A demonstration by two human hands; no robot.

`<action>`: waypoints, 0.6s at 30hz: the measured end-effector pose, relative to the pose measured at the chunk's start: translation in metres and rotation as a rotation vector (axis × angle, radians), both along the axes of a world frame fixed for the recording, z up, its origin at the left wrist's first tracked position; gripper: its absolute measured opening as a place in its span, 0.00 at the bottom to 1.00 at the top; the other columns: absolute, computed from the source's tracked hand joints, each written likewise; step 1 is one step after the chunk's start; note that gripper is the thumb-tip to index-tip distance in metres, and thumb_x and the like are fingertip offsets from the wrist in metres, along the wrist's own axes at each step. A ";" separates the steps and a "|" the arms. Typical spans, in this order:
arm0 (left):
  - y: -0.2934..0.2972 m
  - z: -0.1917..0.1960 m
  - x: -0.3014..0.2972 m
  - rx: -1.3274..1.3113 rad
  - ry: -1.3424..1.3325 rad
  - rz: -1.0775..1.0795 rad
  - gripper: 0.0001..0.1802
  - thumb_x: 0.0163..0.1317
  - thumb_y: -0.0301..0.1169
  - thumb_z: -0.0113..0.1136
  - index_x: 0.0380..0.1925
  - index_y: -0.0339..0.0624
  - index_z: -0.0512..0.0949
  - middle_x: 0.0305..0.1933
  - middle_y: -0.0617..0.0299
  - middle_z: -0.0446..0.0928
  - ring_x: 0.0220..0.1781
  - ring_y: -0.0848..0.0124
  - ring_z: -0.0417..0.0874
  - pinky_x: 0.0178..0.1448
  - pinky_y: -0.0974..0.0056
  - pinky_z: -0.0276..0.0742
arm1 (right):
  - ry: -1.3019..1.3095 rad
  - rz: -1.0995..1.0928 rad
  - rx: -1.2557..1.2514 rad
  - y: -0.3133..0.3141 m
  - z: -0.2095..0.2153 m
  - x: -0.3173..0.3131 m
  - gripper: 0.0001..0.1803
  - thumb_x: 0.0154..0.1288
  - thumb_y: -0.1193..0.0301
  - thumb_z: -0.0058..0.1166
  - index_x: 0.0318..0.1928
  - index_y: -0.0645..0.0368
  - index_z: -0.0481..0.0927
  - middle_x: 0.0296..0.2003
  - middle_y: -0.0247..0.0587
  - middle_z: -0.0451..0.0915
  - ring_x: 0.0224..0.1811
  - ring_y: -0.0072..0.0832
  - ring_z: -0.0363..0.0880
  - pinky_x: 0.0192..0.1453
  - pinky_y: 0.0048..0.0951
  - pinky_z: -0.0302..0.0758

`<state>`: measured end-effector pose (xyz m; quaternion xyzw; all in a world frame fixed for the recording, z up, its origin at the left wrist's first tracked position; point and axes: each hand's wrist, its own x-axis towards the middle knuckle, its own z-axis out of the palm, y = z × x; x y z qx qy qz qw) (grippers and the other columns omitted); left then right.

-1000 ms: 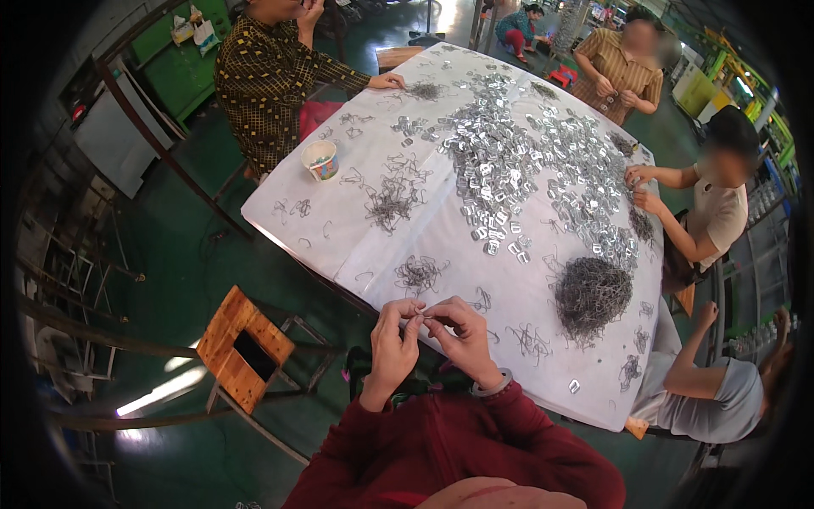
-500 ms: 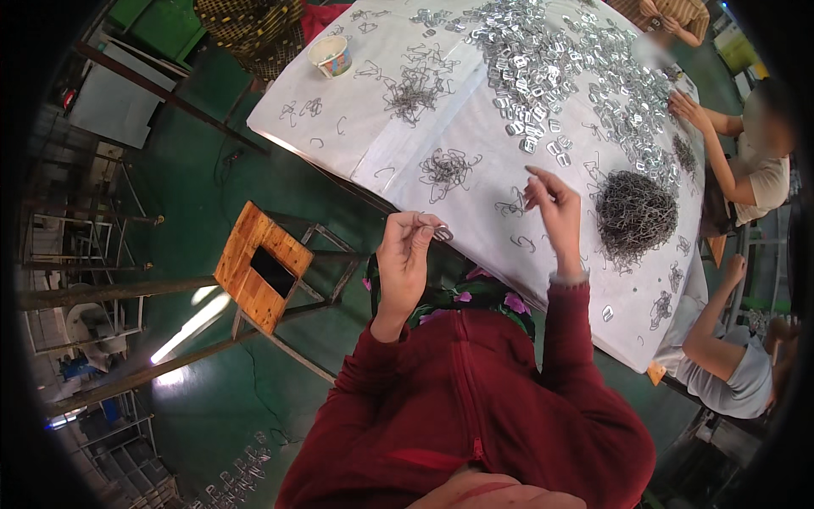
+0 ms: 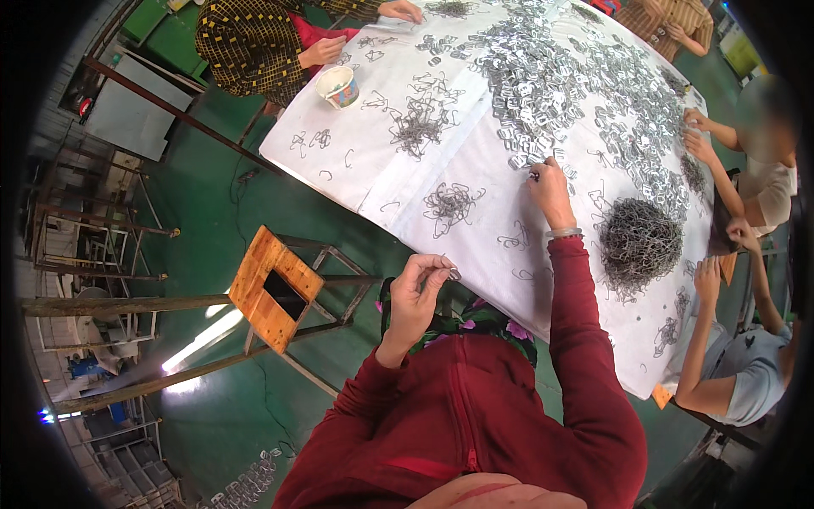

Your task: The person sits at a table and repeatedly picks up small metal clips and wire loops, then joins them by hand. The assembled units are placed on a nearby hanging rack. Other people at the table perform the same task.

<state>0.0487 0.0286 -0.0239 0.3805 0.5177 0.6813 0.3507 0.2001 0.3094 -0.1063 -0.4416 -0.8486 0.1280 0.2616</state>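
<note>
My left hand (image 3: 417, 293) is near my waist, off the table's near edge, with thumb and fingers pinched on a small metal piece (image 3: 454, 274). Its exact shape is too small to make out. Stretched out over the white table (image 3: 487, 233), my right hand (image 3: 553, 195) touches the near end of a big spread of flat silver metal buckles (image 3: 534, 93). Its fingers are curled and closed; what they hold is hidden. Between my hands lies a loose heap of bent wire hooks (image 3: 452, 204), with a few more hooks (image 3: 514, 236) beside my right wrist.
A dense mound of wire hooks (image 3: 642, 242) stands right of my right forearm. Further left are another hook heap (image 3: 418, 127) and a white tub (image 3: 337, 86). Co-workers sit along the far left and right sides. A wooden stool (image 3: 275, 288) with a dark phone-like slab stands left.
My right hand has reached forward from above the table to the buckles, its fingers closing downward. My left hand still pinches the small piece. A co-worker's hands have come into view at upper left.
</note>
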 end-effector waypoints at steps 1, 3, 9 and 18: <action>0.000 0.000 0.000 -0.005 0.007 -0.002 0.05 0.65 0.20 0.53 0.40 0.32 0.72 0.37 0.60 0.78 0.40 0.76 0.78 0.48 0.71 0.75 | 0.040 -0.011 -0.040 -0.001 0.001 0.001 0.13 0.48 0.78 0.61 0.38 0.65 0.82 0.31 0.51 0.76 0.34 0.43 0.78 0.40 0.36 0.76; -0.002 -0.002 0.000 -0.007 0.023 0.014 0.05 0.65 0.20 0.54 0.40 0.32 0.72 0.37 0.61 0.78 0.39 0.77 0.78 0.47 0.72 0.75 | 0.114 -0.033 -0.117 -0.006 0.007 0.003 0.12 0.51 0.78 0.59 0.39 0.65 0.83 0.29 0.48 0.78 0.31 0.37 0.80 0.38 0.32 0.77; -0.004 -0.007 0.006 -0.021 0.053 0.015 0.04 0.64 0.21 0.55 0.38 0.33 0.74 0.36 0.62 0.78 0.36 0.78 0.78 0.43 0.72 0.75 | 0.431 -0.104 -0.408 -0.025 0.007 0.016 0.12 0.57 0.80 0.55 0.43 0.67 0.82 0.27 0.38 0.82 0.29 0.20 0.80 0.33 0.23 0.75; -0.015 0.004 -0.002 -0.082 0.395 0.071 0.04 0.61 0.20 0.56 0.36 0.32 0.75 0.33 0.56 0.78 0.33 0.70 0.81 0.38 0.68 0.76 | 0.846 0.280 -0.966 -0.172 0.094 -0.030 0.05 0.56 0.84 0.57 0.34 0.67 0.77 0.32 0.37 0.80 0.30 0.20 0.79 0.36 0.20 0.75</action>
